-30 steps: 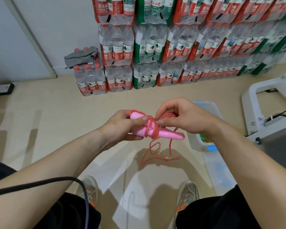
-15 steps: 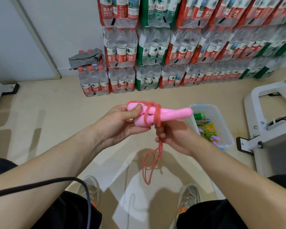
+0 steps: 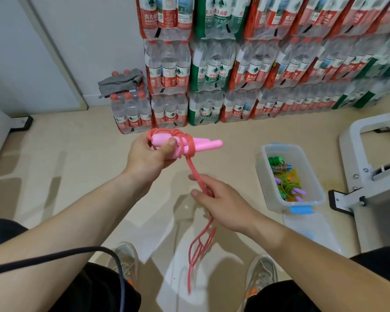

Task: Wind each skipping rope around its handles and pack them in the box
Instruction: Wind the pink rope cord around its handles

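Note:
My left hand (image 3: 148, 157) grips the two pink handles (image 3: 198, 145) of a skipping rope, held side by side and pointing right. Several turns of red rope (image 3: 188, 147) circle the handles. From the coil the rope runs down to my right hand (image 3: 221, 202), which pinches it below and to the right of the handles. The slack rope (image 3: 200, 246) hangs in loops beneath that hand, above the floor. A clear plastic box (image 3: 262, 174) stands on the floor to the right, holding wound ropes in green, purple and orange.
The box's lid (image 3: 311, 230) with blue clips lies in front of it. Stacked packs of water bottles (image 3: 212, 70) line the back wall, one with a grey cloth (image 3: 119, 82) on top. A white metal frame (image 3: 367, 167) stands at the right. My shoes (image 3: 260, 275) are below.
My right hand has dropped away from under the handles and slid down the rope, pulling it taut. The left hand with the handles has lifted slightly.

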The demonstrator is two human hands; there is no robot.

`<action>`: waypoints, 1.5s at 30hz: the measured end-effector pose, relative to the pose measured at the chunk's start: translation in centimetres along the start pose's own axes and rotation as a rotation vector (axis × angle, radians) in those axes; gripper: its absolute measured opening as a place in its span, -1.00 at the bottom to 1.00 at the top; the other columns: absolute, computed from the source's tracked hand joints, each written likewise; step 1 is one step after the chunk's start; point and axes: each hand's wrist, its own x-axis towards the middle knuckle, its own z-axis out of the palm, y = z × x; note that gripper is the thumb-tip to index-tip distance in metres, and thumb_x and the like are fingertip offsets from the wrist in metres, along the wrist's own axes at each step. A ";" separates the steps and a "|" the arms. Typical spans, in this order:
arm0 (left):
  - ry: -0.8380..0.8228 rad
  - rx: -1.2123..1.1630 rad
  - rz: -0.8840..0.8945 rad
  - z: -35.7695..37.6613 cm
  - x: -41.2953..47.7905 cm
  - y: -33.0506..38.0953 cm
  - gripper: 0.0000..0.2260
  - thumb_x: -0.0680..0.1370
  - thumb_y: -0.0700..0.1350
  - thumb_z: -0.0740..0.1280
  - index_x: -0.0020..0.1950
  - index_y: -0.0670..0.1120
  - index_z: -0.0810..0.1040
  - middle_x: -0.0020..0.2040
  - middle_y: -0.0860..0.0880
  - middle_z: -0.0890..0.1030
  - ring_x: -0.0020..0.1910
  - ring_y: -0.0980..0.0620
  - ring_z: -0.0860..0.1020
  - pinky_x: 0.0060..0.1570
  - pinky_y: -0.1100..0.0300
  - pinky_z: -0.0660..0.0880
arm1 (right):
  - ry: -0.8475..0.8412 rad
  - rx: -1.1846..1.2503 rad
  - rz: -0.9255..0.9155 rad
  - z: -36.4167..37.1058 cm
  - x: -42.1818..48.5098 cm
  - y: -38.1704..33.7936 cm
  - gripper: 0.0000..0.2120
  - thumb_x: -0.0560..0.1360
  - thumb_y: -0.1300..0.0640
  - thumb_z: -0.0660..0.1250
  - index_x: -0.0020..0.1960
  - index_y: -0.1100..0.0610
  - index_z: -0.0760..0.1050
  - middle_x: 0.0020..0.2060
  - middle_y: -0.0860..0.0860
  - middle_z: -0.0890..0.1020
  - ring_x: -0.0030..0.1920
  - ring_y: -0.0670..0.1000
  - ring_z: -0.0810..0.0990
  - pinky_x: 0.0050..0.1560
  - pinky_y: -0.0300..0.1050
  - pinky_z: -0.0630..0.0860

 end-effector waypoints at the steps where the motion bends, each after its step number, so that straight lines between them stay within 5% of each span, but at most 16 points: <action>1: 0.020 0.109 0.042 -0.1 0.1 -0.3 -0.84 0.56 -0.20 0.44 0.13 -0.15 0.58 0.00 -0.11 0.65 -0.05 -0.11 0.66 -0.05 0.01 0.66 | 0.046 -0.042 -0.053 -0.3 -0.1 -0.5 -0.77 0.61 -0.08 0.25 0.21 -0.06 0.54 -0.34 -0.14 0.43 -0.28 -0.08 0.44 -0.10 -0.08 0.42; 3: 0.028 0.258 0.086 -0.2 0.4 -0.8 -0.77 0.50 -0.10 0.50 0.12 -0.07 0.58 0.00 -0.06 0.66 -0.01 -0.13 0.66 -0.03 -0.04 0.66 | 0.104 -0.166 -0.145 -0.9 -0.1 -1.3 -0.77 0.64 -0.02 0.19 -0.13 0.04 0.47 -0.41 -0.08 0.38 -0.31 0.01 0.39 -0.20 0.01 0.37; 5: 0.002 0.436 0.182 -0.2 0.6 -1.3 -0.76 0.46 -0.05 0.51 0.08 -0.03 0.58 -0.05 0.06 0.65 -0.06 0.06 0.63 -0.02 0.17 0.59 | 0.119 -0.313 -0.186 -1.6 0.0 -1.9 -0.66 0.65 -0.02 0.16 -0.29 -0.01 0.31 -0.45 -0.07 0.36 -0.33 0.03 0.36 -0.24 0.04 0.33; 7: -0.038 0.602 0.299 0.5 -0.1 -1.5 -0.77 0.46 -0.14 0.52 0.07 -0.04 0.57 -0.12 0.15 0.59 -0.18 0.27 0.54 -0.17 0.47 0.39 | 0.114 -0.437 -0.245 -2.5 0.4 -2.3 -0.67 0.66 0.00 0.16 -0.30 -0.07 0.36 -0.42 -0.11 0.41 -0.30 -0.02 0.36 -0.23 0.00 0.32; 10: -0.153 0.709 0.393 1.3 -1.1 -2.0 -0.77 0.44 -0.19 0.53 0.04 -0.06 0.59 -0.13 0.11 0.60 -0.21 0.27 0.50 -0.23 0.47 0.33 | 0.121 -0.368 -0.269 -3.9 0.8 -2.7 -0.82 0.60 0.10 0.29 -0.02 -0.06 0.67 -0.27 -0.20 0.63 -0.28 -0.25 0.50 -0.17 -0.31 0.39; 12: -0.249 0.675 0.346 1.3 -1.3 -1.8 -0.75 0.43 -0.13 0.55 0.07 -0.06 0.61 -0.10 0.08 0.64 -0.21 0.27 0.52 -0.21 0.44 0.37 | 0.166 -0.279 -0.266 -5.1 1.1 -2.3 -0.87 0.54 0.17 0.39 -0.02 -0.01 0.70 -0.29 -0.22 0.64 -0.29 -0.32 0.53 -0.20 -0.40 0.35; 14: -0.375 0.586 0.261 1.0 -0.9 -1.1 -0.73 0.43 -0.08 0.55 0.10 -0.04 0.62 -0.06 0.05 0.67 -0.15 0.19 0.58 -0.10 0.30 0.50 | 0.184 -0.131 -0.230 -6.5 1.5 -1.8 -0.91 0.49 0.21 0.47 -0.09 0.04 0.63 -0.39 -0.18 0.60 -0.38 -0.23 0.51 -0.26 -0.26 0.38; 17: -0.617 0.311 0.028 0.7 -1.1 0.6 -0.75 0.51 -0.26 0.47 0.17 -0.16 0.59 -0.02 -0.06 0.68 -0.08 0.02 0.66 -0.09 0.15 0.63 | 0.095 0.171 -0.182 -8.2 1.9 -1.0 -0.79 0.42 0.26 0.56 -0.13 0.15 0.52 -0.46 -0.09 0.58 -0.42 -0.15 0.48 -0.31 -0.27 0.41; 22: -0.837 -0.031 -0.224 0.4 -1.9 1.2 -0.67 0.44 -0.16 0.46 0.19 -0.17 0.59 0.02 -0.14 0.67 -0.03 -0.05 0.67 -0.05 0.10 0.64 | -0.043 0.454 -0.080 -8.7 1.8 0.1 -0.85 0.44 0.06 0.48 -0.28 0.03 0.57 -0.42 -0.01 0.50 -0.40 -0.09 0.39 -0.33 -0.27 0.34; 25: -0.802 -0.219 -0.264 0.2 -2.0 0.6 -0.54 0.32 -0.02 0.60 0.16 -0.12 0.64 0.05 -0.16 0.66 0.01 -0.08 0.67 0.02 0.02 0.65 | -0.058 0.649 0.034 -7.5 1.4 0.0 -0.75 0.50 -0.12 0.39 -0.22 0.03 0.55 -0.44 -0.04 0.43 -0.44 -0.09 0.32 -0.42 -0.25 0.30; 27: -0.709 -0.329 -0.263 0.4 -2.1 0.6 -0.59 0.32 -0.06 0.58 0.13 -0.13 0.66 0.04 -0.17 0.67 0.01 -0.10 0.67 0.00 0.01 0.65 | -0.020 0.714 0.155 -5.4 1.0 0.0 -0.72 0.67 -0.06 0.19 -0.08 0.10 0.49 -0.47 -0.04 0.37 -0.48 -0.09 0.29 -0.42 -0.20 0.36; 32: -0.332 -0.349 -0.182 0.0 -1.0 1.4 -0.64 0.50 -0.14 0.35 0.27 -0.24 0.54 0.11 -0.20 0.67 0.08 -0.14 0.66 0.03 0.03 0.65 | -0.031 0.552 0.304 -0.4 0.0 0.6 -0.52 0.71 -0.12 0.04 -0.28 0.11 0.37 -0.53 -0.06 0.21 -0.53 -0.05 0.17 -0.31 -0.11 0.32; 38: -0.072 0.001 0.006 -0.4 -0.3 0.2 -0.87 0.57 -0.25 0.40 0.10 -0.15 0.57 0.03 -0.15 0.65 -0.04 -0.10 0.65 -0.01 -0.01 0.66 | 0.098 -0.143 -0.037 -1.1 -0.5 -2.1 -0.67 0.68 0.01 0.15 -0.18 0.09 0.50 -0.45 -0.07 0.47 -0.34 -0.04 0.46 -0.21 -0.06 0.38; 41: -0.076 0.140 0.041 -0.3 0.1 -0.3 -0.78 0.54 -0.23 0.45 0.17 -0.17 0.56 0.05 -0.17 0.65 -0.01 -0.17 0.66 -0.01 -0.08 0.66 | 0.173 -0.407 -0.159 -2.5 -0.3 -2.7 -0.72 0.65 0.01 0.19 -0.19 0.08 0.48 -0.46 -0.03 0.38 -0.31 0.08 0.40 -0.23 0.03 0.38; 45: -0.164 0.223 0.024 0.1 -0.1 -0.8 -0.73 0.51 -0.22 0.49 0.20 -0.16 0.57 0.10 -0.19 0.64 0.00 -0.21 0.67 -0.05 -0.08 0.67 | 0.262 -0.535 -0.218 -5.2 0.5 -2.4 -0.82 0.57 -0.01 0.30 -0.05 0.00 0.66 -0.28 -0.05 0.66 -0.16 0.09 0.61 -0.10 0.03 0.53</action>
